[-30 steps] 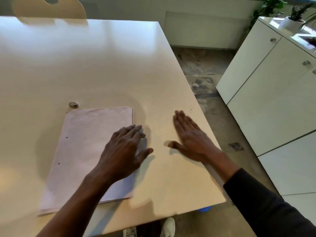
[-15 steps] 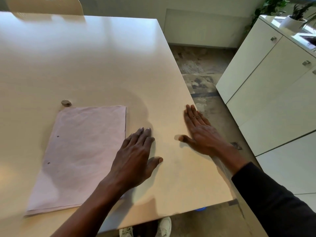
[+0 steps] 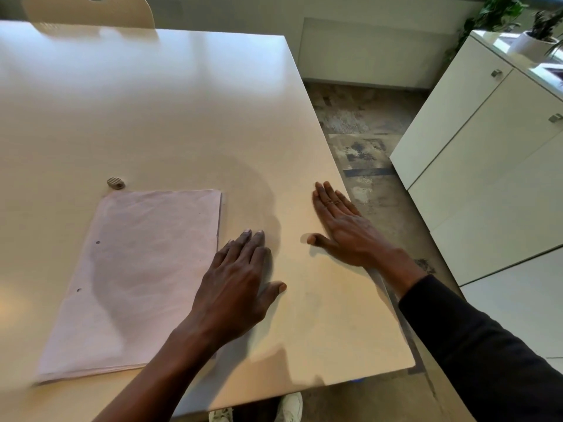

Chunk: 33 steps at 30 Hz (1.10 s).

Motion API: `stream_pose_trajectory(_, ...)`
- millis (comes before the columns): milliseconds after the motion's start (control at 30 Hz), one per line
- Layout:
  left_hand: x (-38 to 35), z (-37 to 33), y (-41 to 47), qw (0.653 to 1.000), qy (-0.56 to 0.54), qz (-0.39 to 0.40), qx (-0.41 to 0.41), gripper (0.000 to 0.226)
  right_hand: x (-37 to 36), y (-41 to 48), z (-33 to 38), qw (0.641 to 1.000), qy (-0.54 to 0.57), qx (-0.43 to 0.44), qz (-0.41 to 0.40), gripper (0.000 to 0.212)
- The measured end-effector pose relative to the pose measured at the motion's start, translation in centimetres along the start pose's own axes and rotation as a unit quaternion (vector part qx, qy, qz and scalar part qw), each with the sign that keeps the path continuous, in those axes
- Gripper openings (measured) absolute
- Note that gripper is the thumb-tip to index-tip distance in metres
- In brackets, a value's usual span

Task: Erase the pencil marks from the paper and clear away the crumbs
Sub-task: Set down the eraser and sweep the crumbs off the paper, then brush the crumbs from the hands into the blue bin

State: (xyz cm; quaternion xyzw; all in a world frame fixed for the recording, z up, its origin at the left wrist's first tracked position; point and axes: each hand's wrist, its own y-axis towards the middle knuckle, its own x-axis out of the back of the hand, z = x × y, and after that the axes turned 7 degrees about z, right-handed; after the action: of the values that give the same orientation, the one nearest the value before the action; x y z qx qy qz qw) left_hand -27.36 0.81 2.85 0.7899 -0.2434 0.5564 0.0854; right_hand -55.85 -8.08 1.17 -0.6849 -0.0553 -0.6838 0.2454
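Head view: left hand [image 3: 240,278], right hand [image 3: 344,226] flat, fingers together; a three o'clock swipe could fling crumbs onto floor [image 3: 365,132].

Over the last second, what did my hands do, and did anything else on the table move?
The left hand slid rightward off the paper; its fingers now lie on the table. The right hand swept right, flat, to the table's edge; the dark specks ahead of it no longer show. Nothing was gripped. Paper and eraser stayed put.
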Motion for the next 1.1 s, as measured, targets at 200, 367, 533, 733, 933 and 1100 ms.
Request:
stream_pose_trajectory(200,-0.6,-0.5,0.1,1.0,0.009,-0.004,0.02,0.082,-0.7,0.0,2.5,0.996,-0.012,0.084,-0.02,0.111)
stream_pose_trajectory(367,-1.5,-1.3,0.3,0.999,0.017,-0.01,0.04,0.084,-0.6,0.6,2.7,0.997,-0.007,0.074,-0.016,0.112)
stream_pose_trajectory(533,-2.8,-1.8,0.1,0.998,0.023,-0.002,0.051,0.083,0.4,1.2,-0.2,1.0,0.007,-0.016,-0.006,0.114)
stream_pose_trajectory(733,-3.1,-1.7,0.0,0.998,0.006,-0.012,0.055,0.085,-0.4,1.1,1.8,0.998,-0.023,0.056,-0.027,0.115)
stream_pose_trajectory(933,-2.4,-2.1,0.4,0.998,-0.01,-0.017,0.067,0.085,-0.3,1.2,1.1,0.998,0.02,0.005,-0.051,0.111)
stream_pose_trajectory(1100,-1.1,-3.8,0.7,0.995,-0.006,-0.045,0.089,0.075,-0.3,-0.1,0.4,0.978,0.106,-0.073,-0.162,0.09)
